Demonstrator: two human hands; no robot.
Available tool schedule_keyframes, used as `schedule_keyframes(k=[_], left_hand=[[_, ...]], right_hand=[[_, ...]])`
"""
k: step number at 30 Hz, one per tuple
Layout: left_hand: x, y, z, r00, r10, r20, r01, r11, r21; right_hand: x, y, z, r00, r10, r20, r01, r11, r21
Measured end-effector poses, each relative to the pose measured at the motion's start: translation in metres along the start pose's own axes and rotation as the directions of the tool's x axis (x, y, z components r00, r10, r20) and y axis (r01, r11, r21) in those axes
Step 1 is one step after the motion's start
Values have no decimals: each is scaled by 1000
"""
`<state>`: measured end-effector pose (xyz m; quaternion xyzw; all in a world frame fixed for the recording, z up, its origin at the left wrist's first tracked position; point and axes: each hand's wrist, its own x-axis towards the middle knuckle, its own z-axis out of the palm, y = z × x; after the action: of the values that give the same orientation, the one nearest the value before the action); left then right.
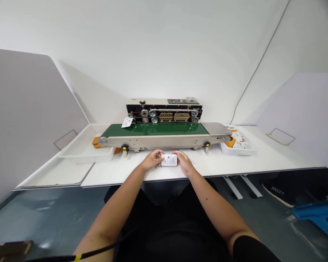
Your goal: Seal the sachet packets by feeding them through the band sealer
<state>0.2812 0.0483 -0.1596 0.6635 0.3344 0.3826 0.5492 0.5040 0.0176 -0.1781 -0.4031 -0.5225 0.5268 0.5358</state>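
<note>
Between my two hands, just in front of the machine, is a small white printed sachet (169,160). My left hand (153,159) pinches its left end, and my right hand (184,162) grips its right end. Behind them stands a band sealing machine (164,141) with a green conveyor belt (158,129) and a row of rollers above it. Another white sachet (127,122) sticks out at the left end of the rollers, tilted over the belt.
A white tray (84,159) at the left has orange packets (97,142) by it. At the right, a second tray (239,151) holds orange packets and several white sachets (241,142). Panels flank the table (142,175); a blue stool (317,214) stands lower right.
</note>
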Motion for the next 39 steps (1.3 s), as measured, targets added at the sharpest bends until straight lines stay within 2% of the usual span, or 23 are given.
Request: schedule_keyframes(k=[2,5,7,9,11,12,13,15,16,17,19,21,23,24,26,29,31,35,39], left_hand=[[0,0,0,1000,2,8,-2,1000,0],[0,0,0,999,2,39,-2,1000,0],[-1,-1,-1,999,10,49,-9,1000,-11],[-1,-2,-1,999,20,49,-19,1000,-24],[-1,-2,-1,999,28,36,-27,999,-43],[-1,-3,-1,999,29,28,-28,998,-49],[-1,-3,-1,999,29,23,-28,998,-53],[0,-4,-2,999,28,23,-27,998,-54],[0,-4,-2,999,28,27,-27,998,-54],[0,-5,-2,999,28,31,-27,998,-54],[1,-7,-3,999,25,38,-22,998,-60],[2,-8,-3,999,17,38,-15,998,-61],[1,-7,-3,999,10,35,-8,998,-58],[1,-7,-3,999,9,32,-7,998,-58],[0,-5,-3,1000,3,28,-1,998,-57],[-1,-2,-2,1000,-2,24,3,999,-51],[-1,-1,-2,1000,2,24,-1,999,-50],[-2,0,-1,1000,1,24,0,999,-44],[-1,-2,-2,1000,-1,31,2,999,-35]], right_hand=[[0,-4,-5,999,-34,26,39,973,-228],[2,-16,-12,991,-55,124,111,854,-509],[7,-26,-17,976,2,219,128,807,-576],[15,-39,-24,947,112,302,93,804,-588],[27,-55,-36,928,193,319,19,830,-557],[34,-65,-43,937,190,293,-12,856,-517],[42,-76,-52,961,148,235,-24,889,-458],[62,-100,-74,999,-21,30,29,952,-304],[72,-112,-86,988,-114,-107,87,970,-227],[83,-122,-98,950,-191,-249,152,974,-168],[103,-139,-121,827,-283,-485,256,959,-122],[120,-148,-138,715,-321,-621,284,945,-162],[135,-149,-147,659,-314,-683,224,949,-219],[141,-148,-149,655,-289,-698,174,957,-233],[152,-145,-144,684,-210,-699,75,973,-219],[166,-142,-126,745,-67,-663,-15,993,-116],[174,-141,-111,764,4,-645,-51,997,-53],[182,-141,-87,789,61,-612,-104,994,-35],[177,-142,-78,814,70,-577,-134,989,-69]])
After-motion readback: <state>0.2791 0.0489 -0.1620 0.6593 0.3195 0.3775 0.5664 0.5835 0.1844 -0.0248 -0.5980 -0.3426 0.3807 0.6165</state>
